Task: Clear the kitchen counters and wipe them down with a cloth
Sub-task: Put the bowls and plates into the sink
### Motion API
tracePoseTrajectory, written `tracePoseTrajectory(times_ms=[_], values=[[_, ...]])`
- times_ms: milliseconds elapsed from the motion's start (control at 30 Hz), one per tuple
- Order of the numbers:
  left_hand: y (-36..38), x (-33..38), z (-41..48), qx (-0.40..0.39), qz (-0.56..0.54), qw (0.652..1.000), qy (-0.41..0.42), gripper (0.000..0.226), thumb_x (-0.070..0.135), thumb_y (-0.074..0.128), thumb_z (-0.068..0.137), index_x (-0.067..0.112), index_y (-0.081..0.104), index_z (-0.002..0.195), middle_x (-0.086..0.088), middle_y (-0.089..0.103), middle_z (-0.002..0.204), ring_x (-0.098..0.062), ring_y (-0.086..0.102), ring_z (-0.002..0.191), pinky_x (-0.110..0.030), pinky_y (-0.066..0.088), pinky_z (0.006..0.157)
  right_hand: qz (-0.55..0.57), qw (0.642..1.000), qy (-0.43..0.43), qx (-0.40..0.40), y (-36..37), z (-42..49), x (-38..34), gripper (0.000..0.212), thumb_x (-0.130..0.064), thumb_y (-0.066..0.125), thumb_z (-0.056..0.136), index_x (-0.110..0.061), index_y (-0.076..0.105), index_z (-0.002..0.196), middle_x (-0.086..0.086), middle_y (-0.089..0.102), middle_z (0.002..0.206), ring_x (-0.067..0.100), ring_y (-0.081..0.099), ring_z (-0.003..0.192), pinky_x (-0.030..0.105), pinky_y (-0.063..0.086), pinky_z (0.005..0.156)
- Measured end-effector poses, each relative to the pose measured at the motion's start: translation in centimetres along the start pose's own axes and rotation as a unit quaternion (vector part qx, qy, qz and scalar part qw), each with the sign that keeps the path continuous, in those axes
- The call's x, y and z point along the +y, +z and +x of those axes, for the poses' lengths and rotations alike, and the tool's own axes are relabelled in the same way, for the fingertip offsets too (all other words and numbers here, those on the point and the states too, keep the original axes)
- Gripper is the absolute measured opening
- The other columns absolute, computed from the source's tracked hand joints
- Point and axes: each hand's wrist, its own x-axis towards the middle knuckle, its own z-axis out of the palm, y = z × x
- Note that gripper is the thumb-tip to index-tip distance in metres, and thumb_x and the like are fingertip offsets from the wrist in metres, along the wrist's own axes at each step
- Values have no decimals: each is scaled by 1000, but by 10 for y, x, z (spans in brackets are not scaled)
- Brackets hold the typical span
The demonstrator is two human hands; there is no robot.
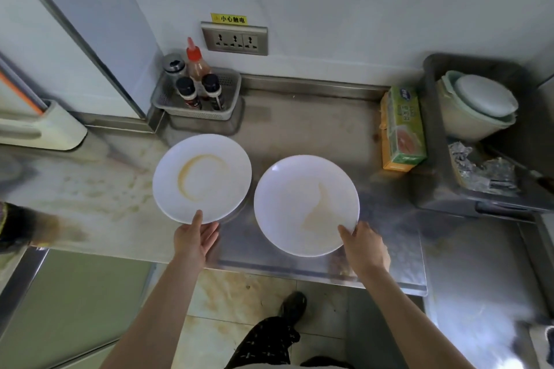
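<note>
Two dirty white plates are held above the stained steel counter (314,132). The left plate (202,178) carries a brown sauce ring; my left hand (196,238) grips its near rim, thumb on top and fingers beneath. The right plate (305,205) has a pale smear; my right hand (364,246) grips its near right rim with the thumb over the edge. No cloth is in view.
A grey basket (230,84) of sauce and spice bottles (196,64) stands at the back wall under a socket strip (234,39). A green cling-film box (403,129) lies at right beside a dark tub (434,189) holding stacked bowls (479,105) and foil. A dark object (18,226) sits far left.
</note>
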Motion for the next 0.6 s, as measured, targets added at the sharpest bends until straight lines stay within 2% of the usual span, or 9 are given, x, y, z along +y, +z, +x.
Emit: tracePoseTrajectory(times_ms=[67, 133, 233, 300, 400, 467, 600], values=[[2, 0, 4, 4, 22, 1000, 11, 26, 18, 54, 93, 6, 50, 116, -9, 63, 93, -24, 62, 92, -34, 49, 79, -38, 999, 6, -15, -5, 1, 2, 41, -50, 35, 95, -15, 58, 96, 3, 63, 93, 21, 60, 74, 30, 49, 64], [4, 1, 4, 3, 14, 999, 29, 24, 11, 50, 93, 10, 48, 117, -9, 62, 95, -23, 64, 85, -35, 50, 82, -26, 999, 15, -26, -9, 1, 3, 42, -46, 32, 96, -14, 58, 90, 4, 63, 86, 19, 56, 68, 27, 42, 61], [6, 6, 2, 12, -60, 996, 67, 31, 0, 47, 90, 13, 44, 118, -4, 61, 98, -19, 62, 86, -36, 53, 82, 62, 998, 11, -8, -13, -2, 7, 33, -38, 36, 97, -13, 57, 89, 5, 63, 84, 18, 56, 67, 27, 41, 59], [4, 12, 0, 2, -81, 993, 85, 28, -3, 48, 88, 14, 48, 111, -2, 61, 100, -17, 64, 85, -31, 58, 74, 139, 990, 5, 0, -17, -7, 10, 25, -30, 39, 97, -13, 56, 91, 5, 62, 86, 21, 57, 72, 29, 40, 60], [2, 20, -12, -53, -78, 991, 94, 25, -2, 50, 89, 20, 54, 100, -2, 64, 99, -14, 70, 71, -24, 58, 64, 214, 977, -9, 11, -24, -17, 17, 16, -22, 42, 96, -15, 55, 89, 3, 62, 85, 20, 58, 73, 29, 42, 59], [4, 23, -25, -93, -50, 990, 98, 26, 0, 51, 90, 24, 55, 99, 2, 68, 87, -11, 68, 63, -20, 56, 61, 252, 968, -9, 13, -25, -22, 21, 15, -21, 44, 96, -16, 54, 87, 1, 61, 82, 18, 57, 69, 29, 44, 59], [24, 19, -50, -173, 61, 978, 99, 26, 6, 53, 91, 26, 55, 107, 9, 70, 69, -8, 66, 57, -22, 51, 53, 299, 954, 6, 13, -27, -28, 28, 16, -22, 44, 96, -21, 53, 83, -2, 60, 79, 23, 60, 69, 31, 46, 59]])
